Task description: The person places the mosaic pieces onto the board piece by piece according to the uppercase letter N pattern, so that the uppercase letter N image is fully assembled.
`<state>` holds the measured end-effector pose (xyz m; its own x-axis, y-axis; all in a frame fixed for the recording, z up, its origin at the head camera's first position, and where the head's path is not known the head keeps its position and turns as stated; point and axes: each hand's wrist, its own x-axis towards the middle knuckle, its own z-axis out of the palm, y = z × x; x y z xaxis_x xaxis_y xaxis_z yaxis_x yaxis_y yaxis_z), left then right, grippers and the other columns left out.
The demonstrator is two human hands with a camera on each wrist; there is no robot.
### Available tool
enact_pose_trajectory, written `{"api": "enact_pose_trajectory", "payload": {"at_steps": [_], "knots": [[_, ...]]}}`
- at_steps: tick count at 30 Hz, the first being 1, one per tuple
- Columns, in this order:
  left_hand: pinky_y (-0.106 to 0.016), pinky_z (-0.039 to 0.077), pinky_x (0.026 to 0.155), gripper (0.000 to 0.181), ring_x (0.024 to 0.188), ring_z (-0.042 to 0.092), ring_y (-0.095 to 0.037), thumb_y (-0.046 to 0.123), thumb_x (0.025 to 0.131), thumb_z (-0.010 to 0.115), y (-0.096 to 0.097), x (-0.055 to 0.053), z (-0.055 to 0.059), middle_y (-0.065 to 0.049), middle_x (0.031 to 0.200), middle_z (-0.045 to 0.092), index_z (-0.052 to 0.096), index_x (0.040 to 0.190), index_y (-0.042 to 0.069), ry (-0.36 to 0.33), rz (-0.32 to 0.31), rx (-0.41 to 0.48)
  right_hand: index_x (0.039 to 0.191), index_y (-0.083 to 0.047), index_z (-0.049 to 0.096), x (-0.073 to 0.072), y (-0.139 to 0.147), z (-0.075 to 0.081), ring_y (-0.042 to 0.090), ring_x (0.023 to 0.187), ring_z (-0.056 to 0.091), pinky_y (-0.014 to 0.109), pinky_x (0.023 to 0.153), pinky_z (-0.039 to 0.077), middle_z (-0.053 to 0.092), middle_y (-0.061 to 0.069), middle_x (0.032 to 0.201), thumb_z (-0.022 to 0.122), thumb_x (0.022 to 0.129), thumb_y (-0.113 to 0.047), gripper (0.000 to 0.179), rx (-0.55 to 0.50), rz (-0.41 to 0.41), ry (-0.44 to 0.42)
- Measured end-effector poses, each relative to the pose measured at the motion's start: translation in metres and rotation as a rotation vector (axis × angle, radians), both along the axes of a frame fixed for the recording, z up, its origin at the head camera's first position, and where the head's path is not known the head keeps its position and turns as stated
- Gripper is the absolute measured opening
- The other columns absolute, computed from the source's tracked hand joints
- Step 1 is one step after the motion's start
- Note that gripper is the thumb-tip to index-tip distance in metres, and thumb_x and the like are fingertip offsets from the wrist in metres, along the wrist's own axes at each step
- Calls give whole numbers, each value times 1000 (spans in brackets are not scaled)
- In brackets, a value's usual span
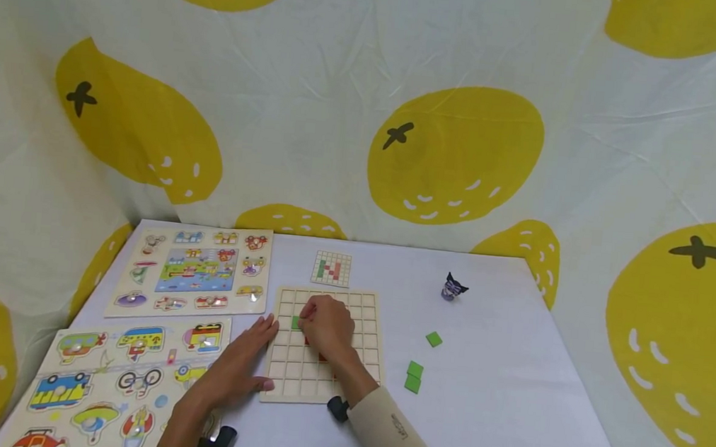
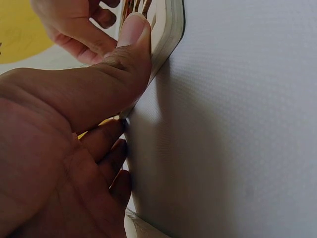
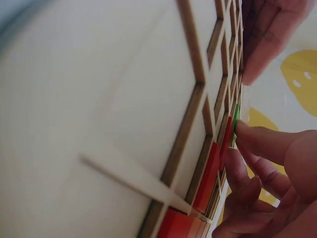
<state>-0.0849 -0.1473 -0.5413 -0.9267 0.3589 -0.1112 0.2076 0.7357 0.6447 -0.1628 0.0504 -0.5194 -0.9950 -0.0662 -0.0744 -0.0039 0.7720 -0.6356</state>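
A wooden grid board (image 1: 292,387) lies flat on the white table, with red tiles (image 3: 206,179) in some of its cells. My right hand (image 1: 328,326) is over the board's upper left part, thumb and fingers pinching a green tile (image 3: 236,120) at the grid. In the head view, green shows at the fingertips, beside a red tile partly covered by the hand. My left hand (image 1: 237,365) rests along the board's left side, fingers extended by the edge and thumb at the lower left corner. The left wrist view shows that thumb (image 2: 133,39) on the rim.
Behind the board lies a small pattern card (image 1: 323,254) with green and red squares. Loose green tiles (image 1: 434,339) and a small dark-eared figurine (image 1: 452,288) are to the right. Two knobbed picture puzzles, one scene board (image 1: 200,270) and one vehicle board (image 1: 108,372), lie left.
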Motion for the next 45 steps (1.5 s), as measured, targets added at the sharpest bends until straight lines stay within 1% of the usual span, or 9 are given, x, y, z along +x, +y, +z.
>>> {"api": "enact_pose_trajectory", "payload": {"at_steps": [5, 12, 16, 20, 28, 35, 40, 42, 45], "knots": [[-60, 17, 134, 108, 167, 13, -38, 19, 82, 92, 0, 0, -1, -12, 178, 19, 29, 168, 7, -2, 0, 4, 92, -21, 79, 2, 7, 0, 10, 73, 58, 29, 61, 44, 67, -7, 81, 90, 82, -17, 15, -18, 49, -20], [-60, 17, 134, 107, 167, 13, -38, 18, 81, 92, 0, 1, -2, -12, 178, 20, 29, 168, 7, -5, 4, 8, 100, -23, 80, 10, 27, 0, 12, 89, 66, 34, 79, 52, 76, -6, 94, 88, 84, -19, 18, -113, 73, -2], [-60, 17, 134, 108, 167, 13, -38, 17, 81, 92, -1, 1, -2, -12, 178, 20, 29, 168, 7, -3, 2, 7, 102, -21, 80, 17, 41, 2, 16, 89, 64, 33, 75, 50, 76, -4, 97, 87, 86, -18, 18, -162, 57, 1], [-58, 17, 134, 108, 167, 14, -37, 16, 80, 92, -1, 2, -2, -12, 178, 20, 30, 168, 6, 0, 2, 5, 103, -22, 80, 24, 56, 5, 15, 84, 59, 30, 69, 47, 74, -3, 99, 86, 86, -16, 19, -184, 9, 10], [-59, 17, 134, 108, 167, 14, -37, 17, 80, 92, -1, 3, 0, -12, 178, 20, 30, 168, 7, 4, 6, 1, 104, -22, 80, 34, 92, 7, 17, 82, 55, 28, 70, 46, 76, 0, 99, 89, 85, -16, 22, -196, -100, 45], [-58, 16, 134, 108, 167, 13, -38, 17, 81, 92, -2, 3, 0, -12, 179, 19, 29, 168, 6, -5, 5, 1, 108, -21, 79, 40, 132, 6, 18, 75, 53, 26, 63, 43, 78, 2, 104, 89, 85, -15, 26, -188, -225, 29], [-60, 18, 134, 108, 166, 14, -38, 18, 80, 93, -1, 4, -1, -13, 178, 21, 30, 168, 6, 4, 15, 5, 114, -18, 78, 43, 160, 8, 19, 71, 52, 25, 58, 42, 78, 7, 113, 88, 85, -14, 31, -167, -285, 10], [-60, 18, 134, 109, 167, 14, -38, 18, 80, 93, -1, 4, -1, -12, 178, 21, 30, 168, 7, 6, 20, 8, 117, -16, 77, 43, 171, 9, 20, 75, 54, 26, 61, 43, 77, 9, 117, 88, 86, -14, 33, -156, -303, -1], [-62, 18, 133, 109, 166, 15, -38, 20, 80, 93, 1, 3, -1, -11, 178, 21, 30, 168, 8, 16, 20, 9, 121, -15, 76, 40, 187, 11, 24, 85, 59, 30, 71, 48, 76, 12, 121, 86, 87, -14, 35, -130, -328, -16]]}}
